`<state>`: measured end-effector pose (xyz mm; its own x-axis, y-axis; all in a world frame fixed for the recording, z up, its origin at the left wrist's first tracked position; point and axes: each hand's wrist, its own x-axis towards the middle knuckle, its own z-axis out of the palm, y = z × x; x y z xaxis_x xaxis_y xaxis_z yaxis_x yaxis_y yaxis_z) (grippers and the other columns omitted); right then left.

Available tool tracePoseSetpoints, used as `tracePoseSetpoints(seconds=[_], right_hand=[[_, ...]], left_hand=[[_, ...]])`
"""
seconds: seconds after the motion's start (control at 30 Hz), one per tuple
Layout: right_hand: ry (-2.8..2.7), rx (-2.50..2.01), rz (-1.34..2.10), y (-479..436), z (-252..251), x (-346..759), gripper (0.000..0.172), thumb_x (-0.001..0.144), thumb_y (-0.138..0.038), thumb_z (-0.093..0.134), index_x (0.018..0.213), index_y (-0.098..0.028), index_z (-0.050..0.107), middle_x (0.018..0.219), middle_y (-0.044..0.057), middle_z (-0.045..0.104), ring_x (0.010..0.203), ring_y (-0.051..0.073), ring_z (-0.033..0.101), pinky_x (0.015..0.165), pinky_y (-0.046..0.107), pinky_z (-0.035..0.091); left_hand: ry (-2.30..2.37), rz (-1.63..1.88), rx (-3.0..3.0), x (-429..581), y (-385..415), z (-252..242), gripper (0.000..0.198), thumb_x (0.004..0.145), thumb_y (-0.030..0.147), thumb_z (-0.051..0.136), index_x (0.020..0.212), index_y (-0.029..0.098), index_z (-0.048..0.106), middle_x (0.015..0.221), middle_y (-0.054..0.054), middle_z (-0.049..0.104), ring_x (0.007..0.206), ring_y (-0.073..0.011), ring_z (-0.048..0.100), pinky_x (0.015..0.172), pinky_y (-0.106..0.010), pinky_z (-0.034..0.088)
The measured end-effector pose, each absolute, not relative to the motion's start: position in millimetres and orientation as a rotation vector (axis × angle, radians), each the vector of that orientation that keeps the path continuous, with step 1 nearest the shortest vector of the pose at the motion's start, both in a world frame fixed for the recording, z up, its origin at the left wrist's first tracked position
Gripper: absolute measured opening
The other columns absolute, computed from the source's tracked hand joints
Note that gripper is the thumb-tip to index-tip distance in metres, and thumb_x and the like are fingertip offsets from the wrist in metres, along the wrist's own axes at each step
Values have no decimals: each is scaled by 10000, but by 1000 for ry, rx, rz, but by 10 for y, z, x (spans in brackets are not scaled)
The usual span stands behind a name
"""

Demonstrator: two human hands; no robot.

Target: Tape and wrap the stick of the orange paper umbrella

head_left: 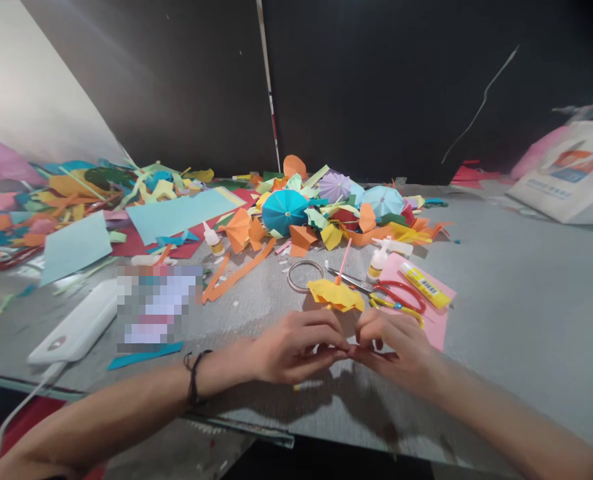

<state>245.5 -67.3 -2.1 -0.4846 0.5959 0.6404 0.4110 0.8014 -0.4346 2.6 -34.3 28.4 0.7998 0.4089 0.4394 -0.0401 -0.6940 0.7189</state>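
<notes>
Left hand [296, 347] and right hand [391, 350] pinch closed on something hidden at their fingertips, below the yellow paper parasol [335, 297]; a slipped pinch could crumple it against the red-handled scissors [376, 287] at 3 o'clock.

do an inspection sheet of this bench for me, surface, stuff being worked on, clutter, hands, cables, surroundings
surface: grey worktop, small paper scraps scattered on it.
things being worked on: yellow pleated paper on a pink stick just beyond the hands; whatever the fingertips pinch is hidden.
clutter: heap of coloured paper and paper parasols; nearby scissors, glue bottle, glue stick on a pink sheet, wire ring.
hands: left hand and right hand meet at the fingertips; black cord on the left wrist.
cables: white cable from a white box-shaped device.
surroundings: dark backdrop; white printed bag at right.
</notes>
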Motion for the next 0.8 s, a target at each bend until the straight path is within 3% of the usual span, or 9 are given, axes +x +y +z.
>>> tracePoseSetpoints(seconds=[0.4,0.8], right_hand=[[-2256,-744,154,-682,49,2429,177,1019,-227,658,908,-257,525,780,-37,670,650,136,643,595,274,425],[-2196,-698,135,-678,37,2414,194,1036,-239,637,877,-238,527,774,-32,652,632,119,611,586,260,413]], left_hand=[[314,725,2370,64,-300,101,125,1058,202,485,1038,209,608,1021,-139,698,919,-229,689,800,-332,548],[213,907,2425,57,-281,50,58,1073,180,481,1034,191,523,987,-88,657,874,-172,637,766,-285,543]])
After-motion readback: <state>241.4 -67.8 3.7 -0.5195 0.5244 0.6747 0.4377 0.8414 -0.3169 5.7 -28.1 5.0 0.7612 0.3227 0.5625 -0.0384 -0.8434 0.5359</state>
